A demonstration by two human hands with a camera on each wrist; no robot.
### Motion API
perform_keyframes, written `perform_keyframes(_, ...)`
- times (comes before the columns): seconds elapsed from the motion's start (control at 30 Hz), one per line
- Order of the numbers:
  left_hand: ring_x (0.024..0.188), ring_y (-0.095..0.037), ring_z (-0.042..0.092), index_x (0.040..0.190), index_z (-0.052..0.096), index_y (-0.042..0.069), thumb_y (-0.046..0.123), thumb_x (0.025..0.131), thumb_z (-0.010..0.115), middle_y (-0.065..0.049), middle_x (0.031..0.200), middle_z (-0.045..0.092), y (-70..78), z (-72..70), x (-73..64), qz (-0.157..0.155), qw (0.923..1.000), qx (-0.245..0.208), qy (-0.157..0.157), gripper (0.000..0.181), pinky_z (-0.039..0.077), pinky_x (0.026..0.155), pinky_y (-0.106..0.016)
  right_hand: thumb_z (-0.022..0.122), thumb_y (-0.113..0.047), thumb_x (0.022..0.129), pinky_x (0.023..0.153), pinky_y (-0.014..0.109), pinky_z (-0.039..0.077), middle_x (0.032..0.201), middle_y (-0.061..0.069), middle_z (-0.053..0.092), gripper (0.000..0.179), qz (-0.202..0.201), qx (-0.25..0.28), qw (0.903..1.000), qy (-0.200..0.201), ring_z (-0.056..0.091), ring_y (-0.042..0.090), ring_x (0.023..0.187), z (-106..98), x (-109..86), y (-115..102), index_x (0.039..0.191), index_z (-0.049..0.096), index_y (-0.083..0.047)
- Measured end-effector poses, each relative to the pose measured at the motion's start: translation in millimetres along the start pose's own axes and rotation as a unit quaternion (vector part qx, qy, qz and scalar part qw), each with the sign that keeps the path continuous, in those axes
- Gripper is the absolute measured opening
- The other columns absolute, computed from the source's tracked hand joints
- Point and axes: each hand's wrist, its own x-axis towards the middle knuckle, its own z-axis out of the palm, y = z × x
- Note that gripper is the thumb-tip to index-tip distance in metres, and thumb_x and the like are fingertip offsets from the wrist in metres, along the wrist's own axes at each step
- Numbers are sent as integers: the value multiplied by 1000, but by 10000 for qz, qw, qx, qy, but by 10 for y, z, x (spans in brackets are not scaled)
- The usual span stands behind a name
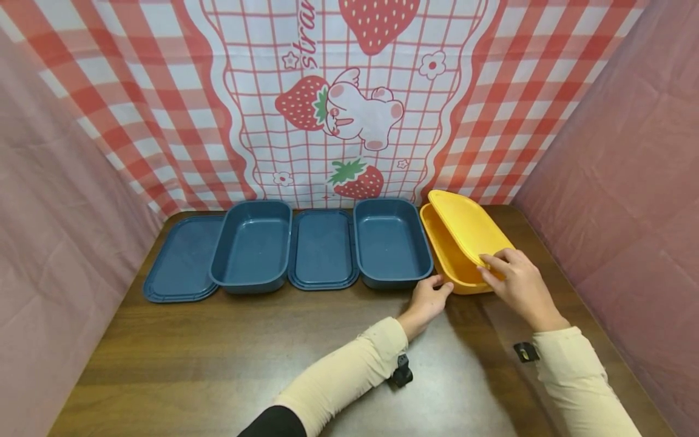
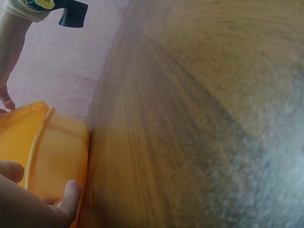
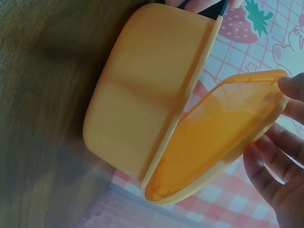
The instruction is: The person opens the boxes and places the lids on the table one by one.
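A yellow plastic container (image 1: 445, 252) stands at the right end of the row, its front wall facing me. Above it the yellow lid (image 1: 469, 224) tilts, raised on its left side and lower along the right rim. My right hand (image 1: 516, 285) pinches the lid's near corner between thumb and fingers; the right wrist view shows the lid (image 3: 213, 133) angled apart from the container wall (image 3: 137, 90). At the container's near left corner my left hand (image 1: 428, 300) grips the wall, thumb (image 2: 71, 197) outside. The container's bottom is mostly hidden under the lid.
To the left stand two dark blue containers (image 1: 393, 276) (image 1: 251, 282), both uncovered. Dark blue lids lie between them (image 1: 323, 249) and at the far left (image 1: 182, 261). A checked strawberry curtain (image 1: 246, 91) hangs behind; pink cloth (image 1: 601, 152) borders the wooden table (image 1: 218, 358).
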Motion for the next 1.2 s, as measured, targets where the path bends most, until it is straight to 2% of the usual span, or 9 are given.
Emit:
perform_keyframes(0.47, 124, -20, 57, 129, 62, 3, 26, 95, 63, -9, 130, 64, 5, -9, 0, 29, 10000, 36, -79, 41, 47, 103, -34, 80, 2, 66, 58, 44, 43, 77, 18, 59, 32, 184, -59, 9993, 308, 53, 32, 66, -42, 8, 38, 97, 73, 5)
perform_keyframes(0.77, 123, -20, 58, 132, 59, 2, 24, 94, 63, -11, 132, 63, -17, -27, -2, 176, 9995, 127, -249, 44, 49, 101, -33, 81, 6, 66, 60, 42, 41, 78, 18, 60, 34, 271, -73, 9983, 508, 54, 32, 68, -59, 1, 75, 99, 73, 4)
perform_keyframes(1.03, 125, -20, 56, 133, 58, 2, 25, 94, 63, -11, 132, 63, -34, -17, 11, 219, 9993, 193, -242, 45, 47, 104, -32, 81, 8, 64, 60, 39, 39, 81, 18, 62, 38, 303, -53, 9976, 613, 54, 31, 68, -58, -21, 134, 102, 73, 5)
perform_keyframes(1.2, 124, -19, 57, 134, 58, 3, 25, 94, 64, -10, 132, 63, -40, -15, 14, 241, 9989, 285, -282, 46, 47, 103, -31, 76, 7, 70, 61, 42, 41, 81, 21, 61, 33, 370, -53, 9974, 624, 54, 34, 70, -56, -40, 151, 103, 71, 6)
